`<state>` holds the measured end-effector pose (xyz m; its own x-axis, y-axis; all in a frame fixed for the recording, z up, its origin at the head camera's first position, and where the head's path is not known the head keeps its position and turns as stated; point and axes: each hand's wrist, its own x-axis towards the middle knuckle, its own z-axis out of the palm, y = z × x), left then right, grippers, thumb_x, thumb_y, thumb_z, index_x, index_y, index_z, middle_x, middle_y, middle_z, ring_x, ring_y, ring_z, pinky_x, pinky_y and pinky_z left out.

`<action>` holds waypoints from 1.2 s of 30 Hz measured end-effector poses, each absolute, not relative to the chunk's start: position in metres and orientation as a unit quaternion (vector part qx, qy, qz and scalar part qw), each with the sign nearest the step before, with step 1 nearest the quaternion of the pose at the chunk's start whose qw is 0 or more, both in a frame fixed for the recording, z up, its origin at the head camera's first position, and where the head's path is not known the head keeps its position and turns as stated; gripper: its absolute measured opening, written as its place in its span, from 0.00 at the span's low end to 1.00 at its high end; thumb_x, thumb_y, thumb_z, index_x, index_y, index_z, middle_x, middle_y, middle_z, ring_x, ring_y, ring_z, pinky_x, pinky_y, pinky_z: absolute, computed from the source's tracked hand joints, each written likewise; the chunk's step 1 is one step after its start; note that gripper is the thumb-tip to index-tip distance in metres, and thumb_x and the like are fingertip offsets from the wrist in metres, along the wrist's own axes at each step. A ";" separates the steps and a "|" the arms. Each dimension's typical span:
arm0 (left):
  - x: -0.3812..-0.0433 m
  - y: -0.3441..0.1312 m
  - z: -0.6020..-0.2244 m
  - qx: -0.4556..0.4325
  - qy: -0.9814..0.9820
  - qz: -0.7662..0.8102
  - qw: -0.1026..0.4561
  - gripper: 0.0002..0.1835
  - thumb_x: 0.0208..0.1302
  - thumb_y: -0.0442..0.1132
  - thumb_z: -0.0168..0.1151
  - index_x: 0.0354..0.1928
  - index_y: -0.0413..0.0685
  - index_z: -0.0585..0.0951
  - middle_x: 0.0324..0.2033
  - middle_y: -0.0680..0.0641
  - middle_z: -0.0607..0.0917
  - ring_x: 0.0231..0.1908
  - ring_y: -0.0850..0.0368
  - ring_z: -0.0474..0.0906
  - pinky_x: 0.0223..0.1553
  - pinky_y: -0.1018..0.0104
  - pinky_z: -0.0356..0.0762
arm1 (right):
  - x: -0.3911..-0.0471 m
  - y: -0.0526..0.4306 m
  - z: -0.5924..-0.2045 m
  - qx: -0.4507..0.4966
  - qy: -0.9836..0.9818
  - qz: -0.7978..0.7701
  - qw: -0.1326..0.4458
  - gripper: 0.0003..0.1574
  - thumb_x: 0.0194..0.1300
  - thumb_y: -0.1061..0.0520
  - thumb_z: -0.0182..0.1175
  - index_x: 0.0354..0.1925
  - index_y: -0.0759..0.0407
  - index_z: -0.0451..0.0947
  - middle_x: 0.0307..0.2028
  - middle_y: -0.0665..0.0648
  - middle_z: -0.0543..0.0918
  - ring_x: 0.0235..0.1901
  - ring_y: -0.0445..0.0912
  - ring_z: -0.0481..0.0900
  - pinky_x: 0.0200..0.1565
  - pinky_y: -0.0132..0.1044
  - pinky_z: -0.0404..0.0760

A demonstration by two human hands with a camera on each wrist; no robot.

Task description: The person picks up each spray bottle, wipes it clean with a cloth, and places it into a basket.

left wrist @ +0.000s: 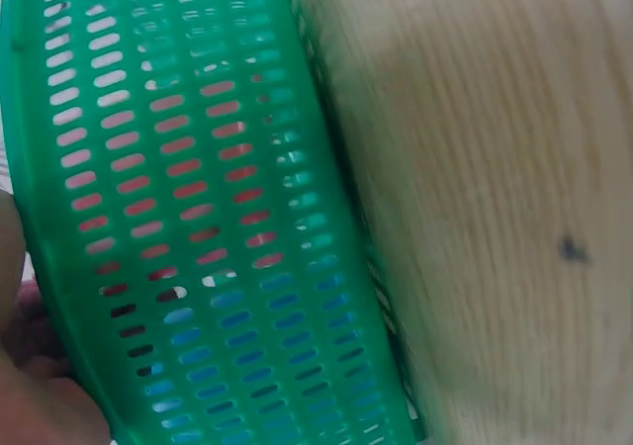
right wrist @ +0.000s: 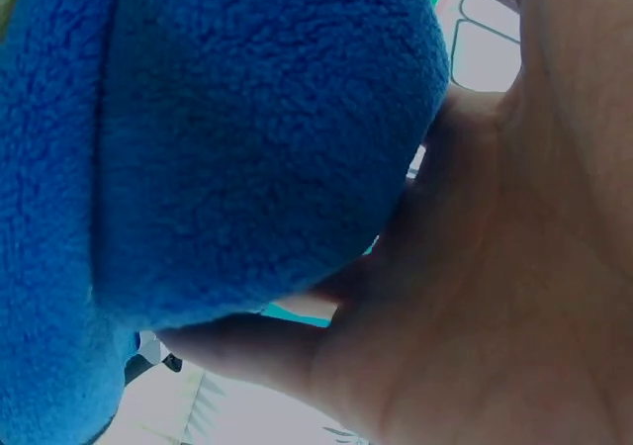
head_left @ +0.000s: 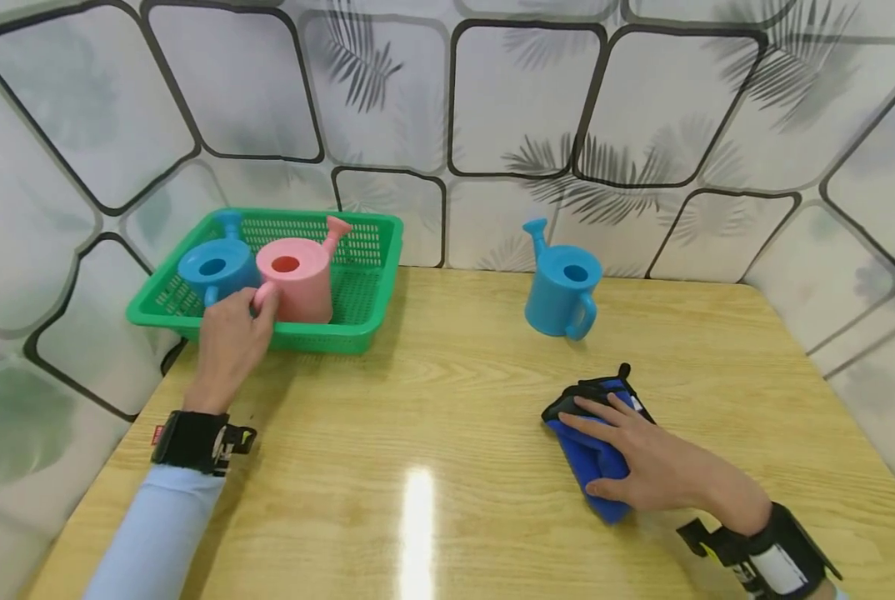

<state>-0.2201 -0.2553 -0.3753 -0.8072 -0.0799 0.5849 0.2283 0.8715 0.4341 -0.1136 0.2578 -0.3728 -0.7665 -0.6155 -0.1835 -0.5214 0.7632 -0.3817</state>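
Observation:
At the left, my left hand [head_left: 232,337] holds the handle of a pink toy watering can [head_left: 305,287]. That can stands in a green plastic basket [head_left: 320,337], beside a blue watering can [head_left: 218,267]. In the left wrist view the basket's slotted wall [left wrist: 198,198] hides most of both cans, and only part of the hand [left wrist: 45,386] shows at the edge. On the right, my right hand [head_left: 642,454] grips a folded blue cloth [head_left: 593,454] with black trim and a loop, thumb and fingers spread around it. Up close, the cloth [right wrist: 257,158] looks fluffy and bulges beneath the palm.
Another blue watering can [head_left: 560,292] stands upright on the wooden table [head_left: 455,400], behind the cloth. A patterned curtain-like backdrop [head_left: 492,108] rises along the table's back and sides. The basket sits near the back left corner.

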 end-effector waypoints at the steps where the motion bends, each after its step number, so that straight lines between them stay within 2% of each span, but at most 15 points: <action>1: -0.221 -0.255 -0.375 -0.037 -0.914 -0.252 0.315 0.26 0.73 0.45 0.51 0.16 0.37 0.68 0.13 0.41 0.66 0.16 0.44 0.64 0.20 0.58 0.56 | -0.114 0.258 -0.373 -0.306 0.927 -0.156 0.153 0.48 0.60 0.42 0.65 0.73 0.51 0.58 0.72 0.68 0.56 0.65 0.78 0.44 0.54 0.79 0.58; 6: -0.225 -0.253 -0.373 -0.004 -0.909 -0.257 0.327 0.29 0.68 0.44 0.54 0.09 0.36 0.70 0.12 0.39 0.69 0.18 0.43 0.66 0.21 0.58 0.56 | -0.115 0.258 -0.374 -0.297 0.928 -0.150 0.166 0.49 0.61 0.41 0.64 0.73 0.51 0.57 0.72 0.68 0.56 0.66 0.77 0.44 0.55 0.79 0.58; 9: -0.225 -0.252 -0.371 0.016 -0.912 -0.258 0.319 0.29 0.66 0.44 0.55 0.07 0.37 0.71 0.10 0.40 0.70 0.17 0.44 0.67 0.18 0.58 0.55 | -0.116 0.258 -0.377 -0.298 0.929 -0.145 0.164 0.49 0.61 0.41 0.64 0.74 0.51 0.56 0.73 0.67 0.55 0.66 0.77 0.44 0.55 0.79 0.58; 13: -0.225 -0.251 -0.367 0.028 -0.920 -0.246 0.303 0.31 0.66 0.46 0.53 0.05 0.40 0.69 0.05 0.45 0.66 0.13 0.46 0.65 0.14 0.60 0.52 | -0.118 0.259 -0.378 -0.303 0.930 -0.143 0.152 0.49 0.60 0.42 0.65 0.74 0.51 0.56 0.73 0.67 0.55 0.66 0.76 0.45 0.55 0.79 0.59; 19: -0.226 -0.251 -0.365 0.044 -0.929 -0.248 0.272 0.33 0.69 0.52 0.50 0.07 0.40 0.68 0.05 0.46 0.65 0.13 0.46 0.64 0.16 0.60 0.53 | -0.121 0.260 -0.378 -0.308 0.928 -0.149 0.146 0.49 0.60 0.45 0.66 0.74 0.51 0.57 0.72 0.67 0.56 0.66 0.76 0.46 0.55 0.78 0.59; 24: -0.227 -0.253 -0.364 0.033 -0.922 -0.258 0.286 0.33 0.65 0.52 0.56 0.05 0.39 0.68 0.04 0.45 0.66 0.13 0.45 0.66 0.17 0.59 0.56 | -0.123 0.260 -0.379 -0.314 0.925 -0.155 0.150 0.49 0.60 0.46 0.67 0.73 0.52 0.57 0.72 0.68 0.57 0.65 0.76 0.47 0.56 0.78 0.59; 26: -0.228 -0.251 -0.362 0.020 -0.916 -0.268 0.298 0.32 0.64 0.51 0.59 0.06 0.39 0.69 0.07 0.44 0.68 0.16 0.44 0.68 0.20 0.57 0.58 | -0.123 0.261 -0.379 -0.314 0.925 -0.153 0.151 0.49 0.60 0.47 0.67 0.73 0.52 0.57 0.72 0.68 0.57 0.65 0.76 0.48 0.56 0.77 0.60; 30: -0.224 -0.219 -0.353 -0.044 -0.885 -0.297 0.357 0.24 0.62 0.42 0.63 0.12 0.38 0.70 0.14 0.41 0.71 0.19 0.46 0.68 0.22 0.55 0.62 | -0.124 0.261 -0.379 -0.314 0.925 -0.144 0.157 0.49 0.59 0.48 0.68 0.73 0.50 0.58 0.72 0.67 0.58 0.65 0.75 0.49 0.54 0.77 0.63; 33: -0.220 -0.165 -0.338 -0.160 -0.859 -0.304 0.379 0.15 0.60 0.36 0.64 0.19 0.38 0.74 0.18 0.40 0.75 0.22 0.48 0.70 0.22 0.57 0.68 | -0.124 0.258 -0.380 -0.321 0.922 -0.138 0.163 0.49 0.59 0.49 0.68 0.73 0.49 0.58 0.72 0.66 0.58 0.65 0.76 0.50 0.54 0.76 0.63; 34: -0.219 -0.143 -0.333 -0.208 -0.855 -0.301 0.367 0.12 0.60 0.36 0.64 0.23 0.38 0.76 0.21 0.40 0.77 0.23 0.50 0.71 0.23 0.58 0.71 | -0.124 0.256 -0.380 -0.325 0.921 -0.136 0.164 0.48 0.59 0.50 0.68 0.73 0.49 0.58 0.72 0.66 0.58 0.65 0.76 0.50 0.54 0.76 0.64; 36: -0.219 -0.098 -0.323 -0.302 -0.852 -0.297 0.308 0.09 0.63 0.39 0.63 0.33 0.39 0.79 0.30 0.41 0.81 0.26 0.52 0.74 0.24 0.61 0.75 | -0.125 0.253 -0.381 -0.332 0.919 -0.131 0.165 0.48 0.59 0.50 0.68 0.73 0.49 0.58 0.72 0.66 0.58 0.65 0.76 0.50 0.54 0.76 0.64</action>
